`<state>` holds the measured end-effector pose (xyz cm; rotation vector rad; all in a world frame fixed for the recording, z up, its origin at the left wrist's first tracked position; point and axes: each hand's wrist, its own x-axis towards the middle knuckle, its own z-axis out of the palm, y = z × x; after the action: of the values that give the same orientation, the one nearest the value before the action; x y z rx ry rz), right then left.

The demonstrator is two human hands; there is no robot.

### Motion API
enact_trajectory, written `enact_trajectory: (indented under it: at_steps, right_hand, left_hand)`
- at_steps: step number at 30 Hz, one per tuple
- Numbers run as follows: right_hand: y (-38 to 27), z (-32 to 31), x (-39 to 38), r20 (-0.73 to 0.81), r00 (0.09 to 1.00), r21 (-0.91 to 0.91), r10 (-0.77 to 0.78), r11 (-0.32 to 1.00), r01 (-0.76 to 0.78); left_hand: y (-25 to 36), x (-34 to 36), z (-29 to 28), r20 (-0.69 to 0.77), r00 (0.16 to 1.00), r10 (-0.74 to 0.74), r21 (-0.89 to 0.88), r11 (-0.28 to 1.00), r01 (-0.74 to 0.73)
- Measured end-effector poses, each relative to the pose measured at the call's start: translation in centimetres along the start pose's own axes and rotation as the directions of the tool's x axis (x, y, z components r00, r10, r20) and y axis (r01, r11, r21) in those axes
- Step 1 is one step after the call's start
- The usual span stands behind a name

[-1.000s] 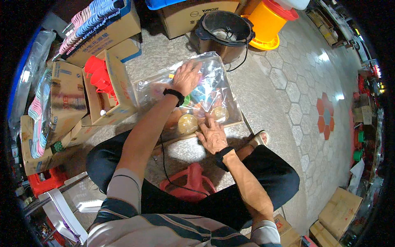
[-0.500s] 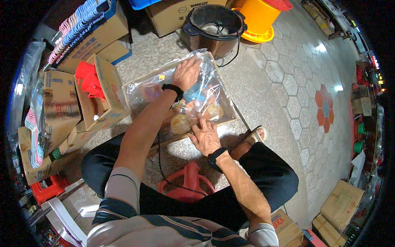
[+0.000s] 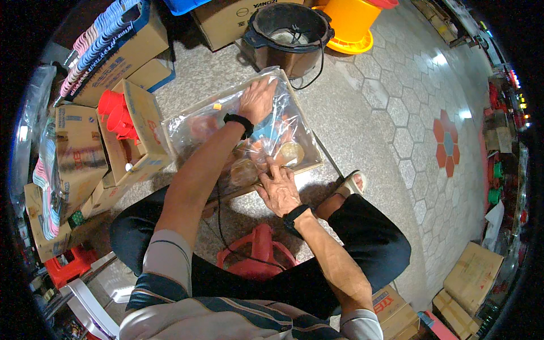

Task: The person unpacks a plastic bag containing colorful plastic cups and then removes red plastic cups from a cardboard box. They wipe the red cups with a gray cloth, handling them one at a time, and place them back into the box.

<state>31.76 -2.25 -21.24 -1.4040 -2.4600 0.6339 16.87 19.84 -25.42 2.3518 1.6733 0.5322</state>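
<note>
A shallow cardboard box [image 3: 310, 160] lies between my knees, with clear plastic film [image 3: 187, 148] over it. Through the glare show orange and blue items, a small yellow piece [image 3: 217, 106] and two round yellowish things, one of them a pale disc shape [image 3: 291, 153]; their kind I cannot make out. My left hand [image 3: 258, 101] rests flat on the film near the far edge, fingers stretched out. At the near edge, my right hand [image 3: 279, 190] is spread on the film beside the round things. Both wrists wear black bands.
Beyond the box stands a dark cooker pot [image 3: 289, 48] with a cord, beside a yellow bucket [image 3: 348, 25]. Cardboard boxes, one with red plastic cups [image 3: 118, 113], crowd the left. Below the box is a red plastic stool [image 3: 260, 249]. More cartons [image 3: 473, 277] stand at lower right.
The view has shifted slightly, so the box and surroundings sit a little further left. The film's creases and glare over the round things look different. Both hands stay in nearly the same places.
</note>
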Motion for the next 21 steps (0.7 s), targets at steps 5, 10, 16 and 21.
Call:
enact_trajectory:
  at_steps: [5,10,16,21]
  right_hand:
    - [0.1,0.1,-0.1,0.019,1.0,0.019,0.006,1.0,-0.006]
    - [0.1,0.1,-0.2,0.029,1.0,-0.005,0.01,1.0,-0.01]
    - [0.0,0.1,-0.1,0.012,1.0,0.055,0.013,0.998,-0.014]
    - [0.0,0.1,-0.3,0.004,1.0,0.02,0.015,1.0,-0.015]
  left_hand:
    - [0.0,0.4,1.6,-0.167,0.986,-0.007,-0.091,0.996,-0.008]
    - [-1.1,1.7,1.7,-0.151,0.988,-0.022,-0.196,0.981,-0.009]
    - [-1.7,1.7,2.3,-0.103,0.992,-0.074,-0.294,0.955,0.041]
    - [-1.8,1.8,3.3,-0.223,0.975,-0.018,-0.221,0.975,-0.032]
